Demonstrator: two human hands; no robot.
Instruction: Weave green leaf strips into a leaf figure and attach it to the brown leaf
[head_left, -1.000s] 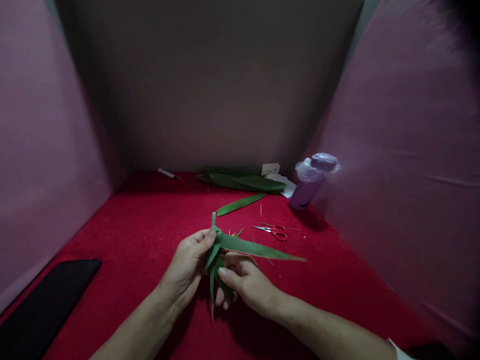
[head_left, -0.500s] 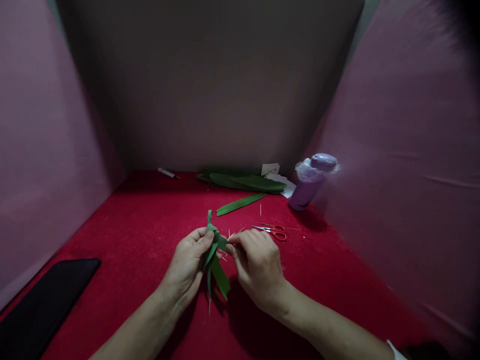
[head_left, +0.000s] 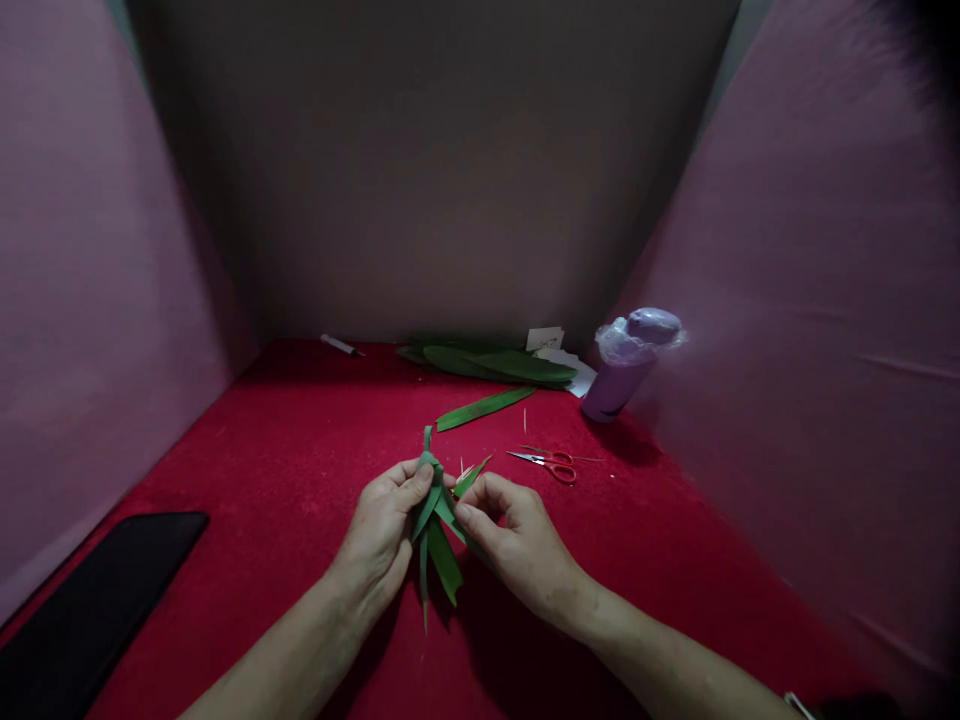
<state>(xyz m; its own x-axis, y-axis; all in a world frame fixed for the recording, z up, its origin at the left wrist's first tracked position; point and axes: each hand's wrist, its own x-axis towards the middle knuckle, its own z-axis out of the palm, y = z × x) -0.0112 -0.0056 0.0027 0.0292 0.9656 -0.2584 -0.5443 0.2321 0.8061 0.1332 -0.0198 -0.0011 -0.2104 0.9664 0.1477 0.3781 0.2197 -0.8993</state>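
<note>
Over the red cloth I hold a folded piece made of narrow green leaf strips [head_left: 435,530]. My left hand [head_left: 382,535] pinches its upper folded part between thumb and fingers. My right hand [head_left: 517,545] grips the strips from the right side, fingers closed on them. Loose strip ends hang down between the two hands, and a short tip sticks up above my left thumb.
Red-handled scissors [head_left: 551,462] lie just beyond my right hand. A single leaf strip [head_left: 484,408] and a pile of broad green leaves [head_left: 495,364] lie farther back. A purple bottle [head_left: 628,362] stands at the right, a black flat object [head_left: 90,605] at the near left, a pen [head_left: 341,346] at the back.
The long strip that stuck out to the right a second ago has been folded in by my right hand. Both hands stay on the leaf piece.
</note>
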